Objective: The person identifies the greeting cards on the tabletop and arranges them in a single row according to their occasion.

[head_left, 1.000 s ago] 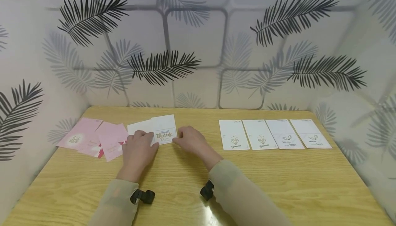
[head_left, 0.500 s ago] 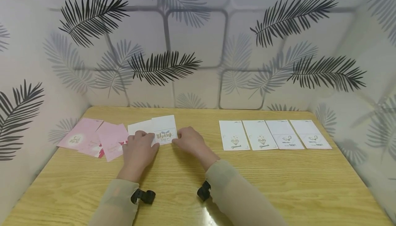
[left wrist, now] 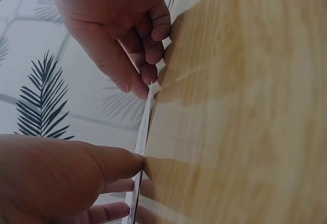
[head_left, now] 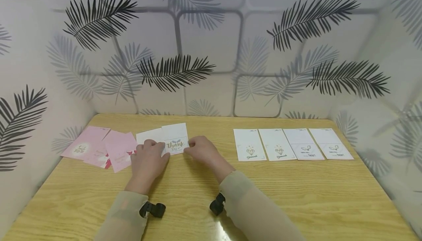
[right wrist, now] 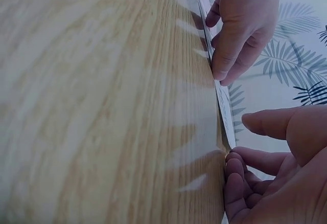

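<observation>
one thank-you card (head_left: 176,145) is legible only in head view.

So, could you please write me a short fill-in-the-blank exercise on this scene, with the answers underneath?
1. The card between the left hand and the right hand is printed "____ You".
2. The row of cards to the right of both hands holds ____ cards.
3. The two leftmost cards in that row show a ____ drawing.
4. The cards farthest left on the table are ____ in colour.

Missing words: Thank; four; diamond; pink
</observation>
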The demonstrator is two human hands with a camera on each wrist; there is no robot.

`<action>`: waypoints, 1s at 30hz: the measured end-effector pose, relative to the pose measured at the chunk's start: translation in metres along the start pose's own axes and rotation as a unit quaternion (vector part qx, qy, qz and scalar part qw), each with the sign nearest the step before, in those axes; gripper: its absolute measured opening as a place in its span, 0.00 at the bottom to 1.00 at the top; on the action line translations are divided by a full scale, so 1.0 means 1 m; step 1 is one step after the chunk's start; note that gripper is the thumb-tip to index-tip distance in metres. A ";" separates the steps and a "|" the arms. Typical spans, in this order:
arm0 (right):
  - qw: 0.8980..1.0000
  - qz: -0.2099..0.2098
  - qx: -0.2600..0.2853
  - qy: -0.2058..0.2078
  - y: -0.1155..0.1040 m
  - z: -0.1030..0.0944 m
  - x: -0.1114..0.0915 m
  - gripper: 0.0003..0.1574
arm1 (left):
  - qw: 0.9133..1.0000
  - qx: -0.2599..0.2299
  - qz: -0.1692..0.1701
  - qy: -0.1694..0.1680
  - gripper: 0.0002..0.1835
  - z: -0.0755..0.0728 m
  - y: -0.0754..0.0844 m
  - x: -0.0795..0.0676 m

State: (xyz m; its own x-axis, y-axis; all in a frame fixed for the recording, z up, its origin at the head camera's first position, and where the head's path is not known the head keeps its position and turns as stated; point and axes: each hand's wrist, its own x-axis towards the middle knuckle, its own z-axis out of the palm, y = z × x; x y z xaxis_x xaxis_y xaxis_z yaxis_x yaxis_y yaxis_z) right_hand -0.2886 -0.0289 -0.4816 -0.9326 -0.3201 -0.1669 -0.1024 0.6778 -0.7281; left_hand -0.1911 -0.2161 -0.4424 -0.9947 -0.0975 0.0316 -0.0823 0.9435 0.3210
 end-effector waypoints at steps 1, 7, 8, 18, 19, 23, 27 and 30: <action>1.000 0.000 0.008 0.002 -0.006 -0.004 -0.007 0.20 | 1.000 -0.001 0.001 0.000 0.23 0.000 0.000 0.000; 0.998 0.014 0.056 0.029 -0.031 -0.017 -0.037 0.12 | 1.000 -0.002 0.002 0.001 0.23 0.000 -0.001 0.000; 0.997 0.018 0.061 0.036 -0.034 -0.018 -0.041 0.17 | 1.000 -0.002 0.002 0.000 0.23 0.000 -0.001 0.001; 0.994 0.036 0.063 0.078 -0.043 -0.024 -0.051 0.21 | 1.000 -0.006 0.004 0.006 0.25 -0.001 0.002 0.002; 0.994 0.036 0.066 0.079 -0.043 -0.024 -0.051 0.21 | 1.000 -0.008 0.003 0.005 0.25 -0.002 0.002 0.002; 0.992 0.032 0.080 0.087 -0.040 -0.025 -0.051 0.21 | 1.000 -0.021 -0.007 0.008 0.28 -0.005 0.004 0.001; 0.991 0.029 0.090 0.096 -0.037 -0.029 -0.053 0.21 | 0.999 -0.034 -0.005 0.034 0.29 -0.009 0.006 0.002; 0.989 0.028 0.108 0.099 -0.035 -0.034 -0.057 0.21 | 0.998 -0.044 0.004 0.055 0.28 -0.011 0.009 0.003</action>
State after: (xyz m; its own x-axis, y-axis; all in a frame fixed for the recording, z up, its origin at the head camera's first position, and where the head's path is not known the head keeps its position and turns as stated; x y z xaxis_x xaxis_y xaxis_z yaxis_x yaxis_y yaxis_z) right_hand -0.2436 -0.0119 -0.4242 -0.9863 -0.1362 -0.0931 0.0076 0.5262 -0.8503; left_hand -0.1943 -0.2111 -0.4291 -0.9823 -0.1279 0.1367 -0.0631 0.9139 0.4010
